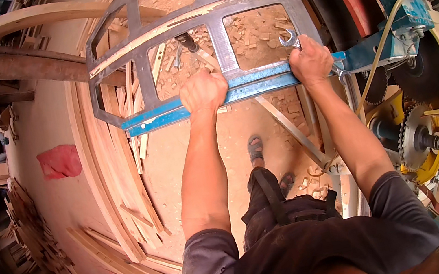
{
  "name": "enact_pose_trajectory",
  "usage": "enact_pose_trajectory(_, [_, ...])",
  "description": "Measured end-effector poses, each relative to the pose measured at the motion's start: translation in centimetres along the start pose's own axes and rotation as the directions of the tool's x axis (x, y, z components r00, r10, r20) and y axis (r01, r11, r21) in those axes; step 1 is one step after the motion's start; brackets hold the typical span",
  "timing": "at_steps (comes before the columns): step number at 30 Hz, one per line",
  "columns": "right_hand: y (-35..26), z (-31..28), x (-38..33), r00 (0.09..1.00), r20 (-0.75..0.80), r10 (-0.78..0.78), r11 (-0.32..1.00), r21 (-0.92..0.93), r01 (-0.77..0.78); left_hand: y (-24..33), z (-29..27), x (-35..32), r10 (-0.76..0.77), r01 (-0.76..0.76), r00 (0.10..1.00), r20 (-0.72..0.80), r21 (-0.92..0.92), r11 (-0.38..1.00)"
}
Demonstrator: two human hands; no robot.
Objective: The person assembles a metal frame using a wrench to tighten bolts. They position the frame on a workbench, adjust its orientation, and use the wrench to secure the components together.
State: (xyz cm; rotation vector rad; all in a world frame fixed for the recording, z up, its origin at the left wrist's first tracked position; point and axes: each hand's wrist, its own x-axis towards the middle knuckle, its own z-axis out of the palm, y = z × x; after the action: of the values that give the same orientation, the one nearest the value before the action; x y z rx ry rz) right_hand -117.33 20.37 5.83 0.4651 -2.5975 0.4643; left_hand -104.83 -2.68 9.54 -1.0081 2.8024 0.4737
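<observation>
Blue straight metal rail (263, 86), right in front of body, along near edge of dark grey flat metal frame with rectangular cut-outs (220, 49); right end near blue-painted machine body (387, 19). Left hand (203, 90) clenched over rail, knuckles up; right hand (310, 59) wrapped round silver open-ended steel wrench (292, 42), at rail's right part. Risks, as a guess: could tilt or jolt sideways if pushed harder from one hand than the other; could lose wrench through a cut-out with too loose a grip; could scrape right forearm on toothed silver circular saw blade (409, 136) if swung outward, teeth exposed; could trip on pale wood offcuts (256, 28) if stepping forward. Look of rail: blue paint, scuffed, lengthwise ridge, small bright spot near left end. Frame dull, scratched, with pale narrow wooden strip (176, 22) lying across
</observation>
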Motion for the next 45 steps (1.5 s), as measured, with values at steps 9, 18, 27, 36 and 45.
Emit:
enact_pose_trajectory(9, [-0.1, -1.1, 0.2, 0.995, 0.092, 0.036, 0.999, -0.006, -0.036, 0.4, -1.3, -0.9, -0.022, 0.021, 0.996, 0.082, 0.006, 1.0])
enact_pose_trajectory(18, [-2.2, -2.6, -0.4, 0.967, 0.216, 0.135, 0.991, -0.036, -0.13, -1.5, -1.5, -1.6, -0.007, 0.01, 0.995, 0.102, -0.029, 1.0])
enact_pose_trajectory(27, [-3.1, -2.8, -4.1, 0.957, 0.247, 0.153, 0.988, -0.039, -0.148, -5.8, 1.6, -4.5, 0.156, -0.157, 0.988, -0.019, -0.112, 0.981])
enact_pose_trajectory(36, [-4.9, -8.4, -12.9, 0.94, 0.248, 0.236, 0.972, -0.066, -0.226, -8.5, 2.0, -13.8, 0.14, -0.149, 0.987, -0.073, -0.128, 0.981])
enact_pose_trajectory(45, [-1.1, -11.2, -16.8, 0.991, 0.1, 0.086, 0.993, -0.085, -0.078, -6.4, 1.6, -19.5, 0.054, -0.052, 0.998, 0.044, -0.055, 0.997])
